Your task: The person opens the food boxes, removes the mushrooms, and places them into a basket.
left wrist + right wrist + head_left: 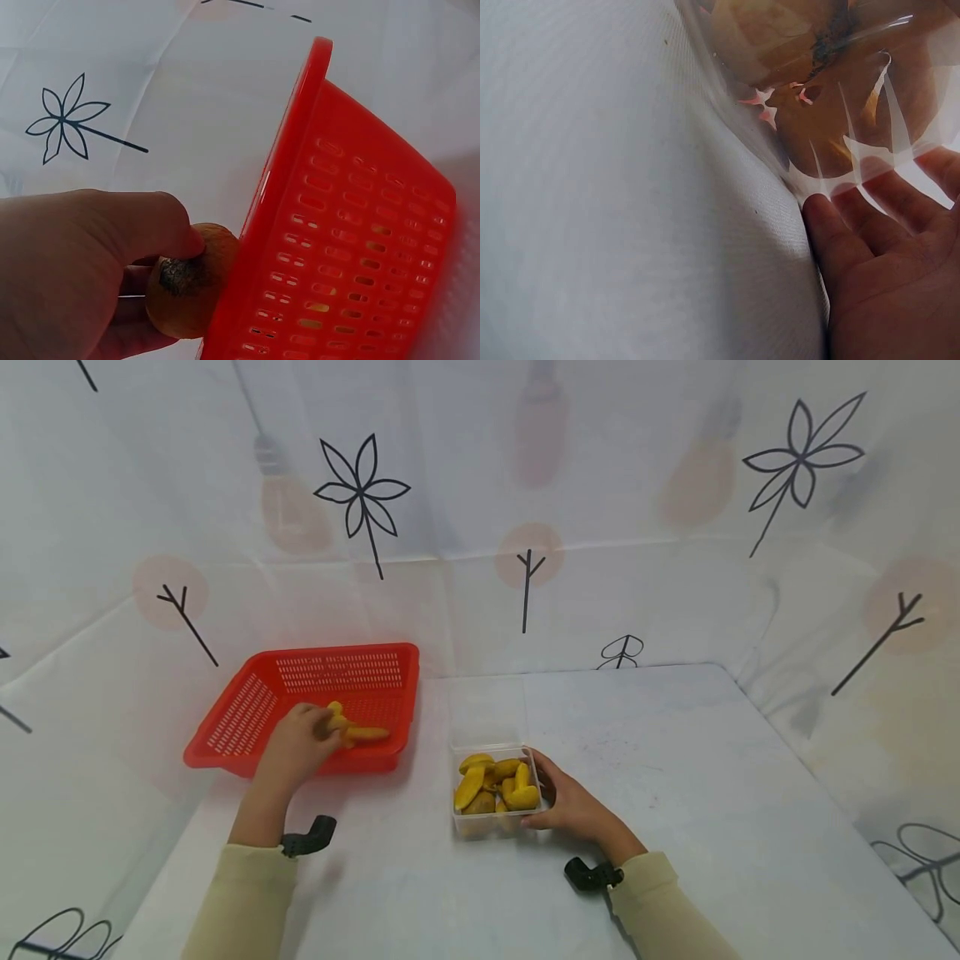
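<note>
My left hand (294, 742) is over the front of a red plastic basket (337, 652). Between its thumb and fingers it grips a rounded, yellow-brown fruit-like piece (184, 289) with a dark, rough end, close against the basket's rim in the left wrist view. Several other yellow pieces (367, 734) show in the basket beside that hand. A clear plastic box (468, 827) on the table holds several long or rounded yellow pieces (471, 787). My right hand (573, 802) holds the box at its right side, thumb at the front corner and fingers toward the back.
The box's clear lid (487, 714) lies opened out behind it. Both stand on a white-covered table (675, 827). A white printed cloth (465, 477) hangs behind the table's far edge. Black wrist cameras (592, 875) sit on both forearms.
</note>
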`<state>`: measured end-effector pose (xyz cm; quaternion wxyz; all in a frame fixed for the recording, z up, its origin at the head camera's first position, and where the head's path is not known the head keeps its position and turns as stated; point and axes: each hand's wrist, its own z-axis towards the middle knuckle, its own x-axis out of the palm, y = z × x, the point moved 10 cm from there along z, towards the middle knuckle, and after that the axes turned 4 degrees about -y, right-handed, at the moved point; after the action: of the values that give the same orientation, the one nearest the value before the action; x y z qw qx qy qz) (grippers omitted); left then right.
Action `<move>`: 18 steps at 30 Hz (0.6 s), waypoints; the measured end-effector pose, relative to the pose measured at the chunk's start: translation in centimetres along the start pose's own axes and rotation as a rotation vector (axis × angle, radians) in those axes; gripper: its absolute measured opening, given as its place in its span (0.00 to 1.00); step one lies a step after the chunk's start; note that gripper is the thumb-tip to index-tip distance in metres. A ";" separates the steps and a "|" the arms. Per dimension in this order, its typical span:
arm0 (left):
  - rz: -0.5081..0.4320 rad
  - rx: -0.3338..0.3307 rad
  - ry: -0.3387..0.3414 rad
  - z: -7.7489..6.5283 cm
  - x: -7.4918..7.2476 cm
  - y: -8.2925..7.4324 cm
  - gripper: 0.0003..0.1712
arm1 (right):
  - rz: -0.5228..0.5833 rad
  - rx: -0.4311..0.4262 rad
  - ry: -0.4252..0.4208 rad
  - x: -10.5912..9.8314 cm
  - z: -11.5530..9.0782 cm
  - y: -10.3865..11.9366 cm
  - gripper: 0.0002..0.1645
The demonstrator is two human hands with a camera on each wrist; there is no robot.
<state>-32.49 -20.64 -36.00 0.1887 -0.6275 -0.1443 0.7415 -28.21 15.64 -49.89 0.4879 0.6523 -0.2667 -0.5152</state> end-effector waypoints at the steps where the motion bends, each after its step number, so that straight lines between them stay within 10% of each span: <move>1: 0.010 -0.005 0.002 0.0 0.1 0.2 0.30 | -0.001 -0.001 -0.001 0.0 0.0 0.0 0.68; 18: 0.033 -0.043 0.061 0.6 1.2 2.4 0.30 | 0.001 0.001 -0.001 0.0 0.0 0.0 0.67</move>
<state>-33.45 -22.21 -38.02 0.1672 -0.6562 -0.1441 0.7216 -28.22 15.64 -49.90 0.4876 0.6521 -0.2677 -0.5152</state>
